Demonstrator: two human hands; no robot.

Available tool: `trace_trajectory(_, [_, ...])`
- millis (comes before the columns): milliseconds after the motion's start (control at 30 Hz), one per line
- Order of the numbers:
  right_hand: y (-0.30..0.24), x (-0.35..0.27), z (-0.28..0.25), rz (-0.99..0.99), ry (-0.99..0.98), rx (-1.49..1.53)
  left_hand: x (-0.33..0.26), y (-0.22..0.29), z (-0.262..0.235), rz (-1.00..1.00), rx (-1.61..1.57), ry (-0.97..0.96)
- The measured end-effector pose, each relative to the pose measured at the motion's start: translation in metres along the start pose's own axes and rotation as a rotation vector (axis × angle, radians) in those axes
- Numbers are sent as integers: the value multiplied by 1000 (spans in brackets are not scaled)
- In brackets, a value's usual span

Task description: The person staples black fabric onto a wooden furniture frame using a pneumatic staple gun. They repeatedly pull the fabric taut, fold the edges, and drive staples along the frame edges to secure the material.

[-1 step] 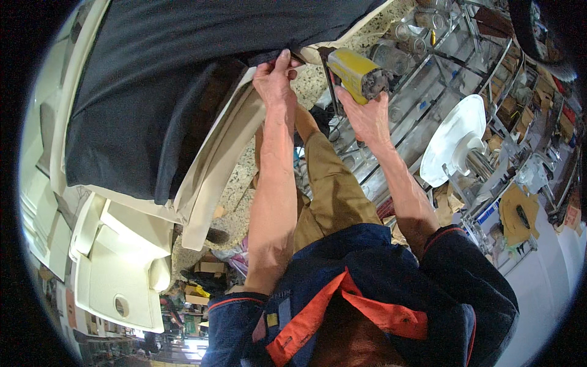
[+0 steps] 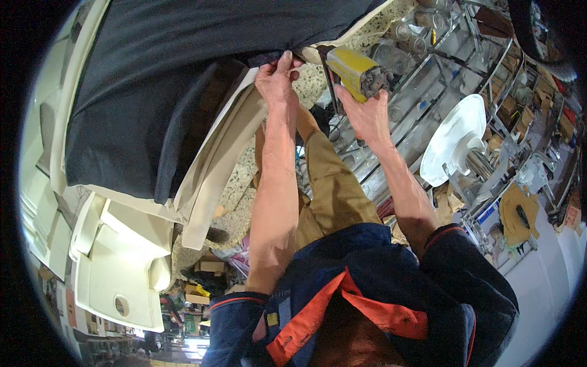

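A wide piece of black fabric (image 2: 140, 79) covers the underside of an upholstered furniture piece with cream covering (image 2: 211, 183) around its edge. My left hand (image 2: 276, 78) pinches the black fabric at its near edge, thumb on top and fingers curled under. In my right hand (image 2: 367, 116) is a yellow staple gun (image 2: 353, 70), its worn rear end facing me. The gun's dark nose is close to the cream edge, just right of my left fingers. Whether the nose touches the fabric is hidden from view.
A cream moulded shell (image 2: 116, 269) stands at the lower left. To the right, a metal rack (image 2: 422, 92) holds glass jars, and a white round pedestal piece (image 2: 455, 140) leans by it. Cluttered cardboard and metal parts lie at the far right. Speckled floor (image 2: 238, 202) shows below.
The staple gun has tilted slightly in my right hand. My left hand has shifted very little, still pinching the fabric edge.
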State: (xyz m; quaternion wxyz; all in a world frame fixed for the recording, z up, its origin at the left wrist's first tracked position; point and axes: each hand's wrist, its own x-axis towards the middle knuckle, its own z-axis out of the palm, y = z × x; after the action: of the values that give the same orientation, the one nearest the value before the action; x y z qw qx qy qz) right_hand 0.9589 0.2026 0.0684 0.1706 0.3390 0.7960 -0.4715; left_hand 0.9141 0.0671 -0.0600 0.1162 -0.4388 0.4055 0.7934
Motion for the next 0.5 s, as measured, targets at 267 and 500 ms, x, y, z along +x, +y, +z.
trace_trajectory(267, [6,13,0,71,26,-26,-13,-2,-5,-84,-109,-95])
trace_trajectory(500, [7,16,-1,-80,125,-165,-10,4,3,-171,-107,-8])
